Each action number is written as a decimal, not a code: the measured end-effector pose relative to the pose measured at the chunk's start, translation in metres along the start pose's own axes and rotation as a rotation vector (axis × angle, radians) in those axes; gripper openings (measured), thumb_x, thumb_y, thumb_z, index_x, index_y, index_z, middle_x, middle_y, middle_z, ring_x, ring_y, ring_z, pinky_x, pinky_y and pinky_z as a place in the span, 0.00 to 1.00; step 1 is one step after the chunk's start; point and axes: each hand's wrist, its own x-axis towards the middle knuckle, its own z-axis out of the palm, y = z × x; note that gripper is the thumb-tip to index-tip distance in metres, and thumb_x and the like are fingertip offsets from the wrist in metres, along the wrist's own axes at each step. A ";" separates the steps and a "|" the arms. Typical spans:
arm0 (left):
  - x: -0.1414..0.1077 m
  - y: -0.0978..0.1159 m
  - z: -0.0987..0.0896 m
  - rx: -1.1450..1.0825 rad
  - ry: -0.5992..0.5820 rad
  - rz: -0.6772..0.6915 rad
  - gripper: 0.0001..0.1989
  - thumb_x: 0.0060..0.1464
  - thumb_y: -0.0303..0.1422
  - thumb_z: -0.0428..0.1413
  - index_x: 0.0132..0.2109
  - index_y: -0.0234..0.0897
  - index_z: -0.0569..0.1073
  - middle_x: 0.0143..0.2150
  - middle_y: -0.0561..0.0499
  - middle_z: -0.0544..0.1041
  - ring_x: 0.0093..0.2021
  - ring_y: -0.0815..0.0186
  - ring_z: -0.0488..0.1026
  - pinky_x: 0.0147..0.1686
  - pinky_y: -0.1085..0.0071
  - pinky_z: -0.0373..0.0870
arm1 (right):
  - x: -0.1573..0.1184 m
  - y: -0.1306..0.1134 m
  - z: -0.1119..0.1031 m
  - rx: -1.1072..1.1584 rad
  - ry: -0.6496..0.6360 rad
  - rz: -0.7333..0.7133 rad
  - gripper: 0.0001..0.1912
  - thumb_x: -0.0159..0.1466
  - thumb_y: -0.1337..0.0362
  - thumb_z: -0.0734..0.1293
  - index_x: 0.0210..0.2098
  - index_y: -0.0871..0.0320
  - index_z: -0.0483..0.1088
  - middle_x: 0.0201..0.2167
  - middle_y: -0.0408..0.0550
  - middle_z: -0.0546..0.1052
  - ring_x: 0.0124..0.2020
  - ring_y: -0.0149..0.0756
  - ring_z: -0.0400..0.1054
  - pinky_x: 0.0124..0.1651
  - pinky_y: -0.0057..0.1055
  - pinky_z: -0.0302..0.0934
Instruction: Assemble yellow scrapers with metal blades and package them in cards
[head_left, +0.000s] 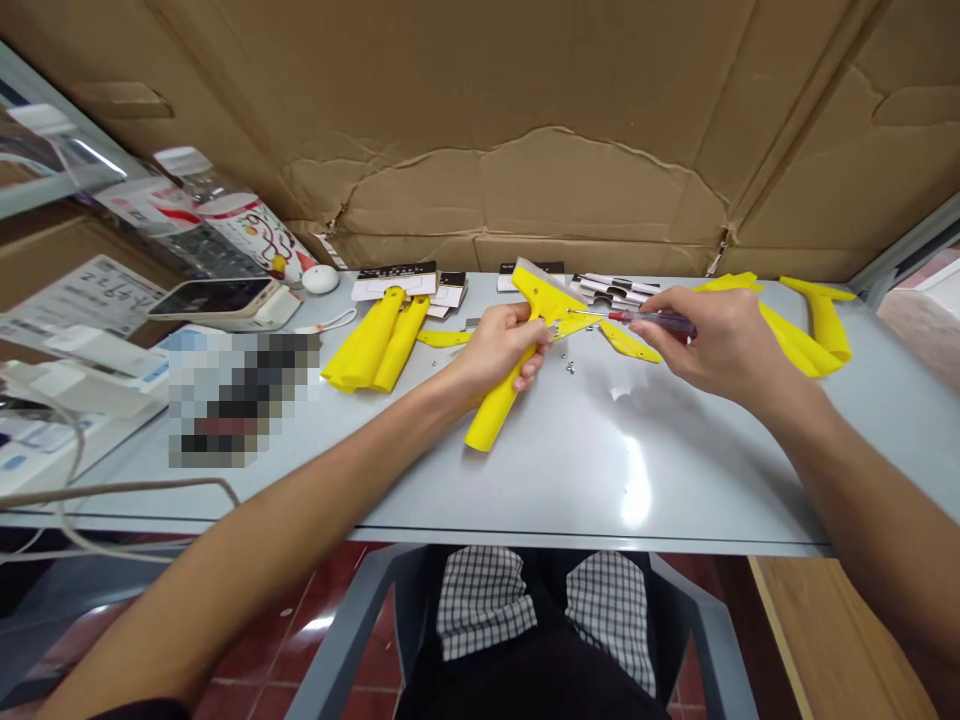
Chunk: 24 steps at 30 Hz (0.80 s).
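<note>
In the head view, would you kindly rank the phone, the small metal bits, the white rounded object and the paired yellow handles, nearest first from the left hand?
From the left hand:
1. Small metal bits, just to its right
2. Paired yellow handles, to its left
3. White rounded object, farther left
4. Phone, far left
</note>
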 end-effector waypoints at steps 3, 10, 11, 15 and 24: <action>-0.001 -0.003 -0.001 0.049 -0.014 0.022 0.09 0.54 0.26 0.58 0.30 0.41 0.65 0.15 0.59 0.65 0.11 0.74 0.57 0.12 0.76 0.57 | 0.000 -0.003 0.002 -0.028 -0.010 0.000 0.12 0.72 0.51 0.68 0.38 0.50 0.78 0.23 0.45 0.77 0.24 0.41 0.68 0.33 0.39 0.57; -0.002 -0.015 0.001 0.206 -0.045 0.087 0.07 0.54 0.25 0.58 0.35 0.41 0.68 0.16 0.60 0.67 0.12 0.72 0.62 0.12 0.76 0.59 | 0.002 -0.008 0.002 -0.017 -0.084 0.053 0.22 0.75 0.49 0.63 0.29 0.53 0.74 0.16 0.41 0.67 0.19 0.34 0.56 0.29 0.37 0.47; -0.002 -0.014 0.001 0.207 -0.039 0.086 0.07 0.55 0.25 0.57 0.35 0.41 0.68 0.16 0.60 0.67 0.12 0.72 0.62 0.12 0.76 0.59 | 0.002 -0.008 0.001 -0.012 -0.094 0.060 0.20 0.74 0.49 0.65 0.31 0.53 0.74 0.17 0.41 0.67 0.19 0.34 0.57 0.30 0.37 0.47; -0.003 -0.013 0.003 0.178 -0.041 0.062 0.09 0.56 0.26 0.58 0.33 0.42 0.65 0.15 0.58 0.68 0.11 0.72 0.61 0.12 0.76 0.58 | 0.003 -0.008 -0.002 0.067 -0.114 0.012 0.09 0.67 0.55 0.72 0.44 0.50 0.76 0.27 0.42 0.79 0.26 0.40 0.71 0.32 0.36 0.56; -0.005 -0.016 0.007 0.207 -0.015 0.048 0.08 0.55 0.25 0.59 0.35 0.41 0.68 0.15 0.59 0.68 0.11 0.72 0.61 0.13 0.76 0.59 | 0.000 -0.007 0.006 0.065 -0.109 0.011 0.09 0.71 0.55 0.69 0.38 0.50 0.81 0.21 0.43 0.77 0.23 0.41 0.70 0.32 0.39 0.58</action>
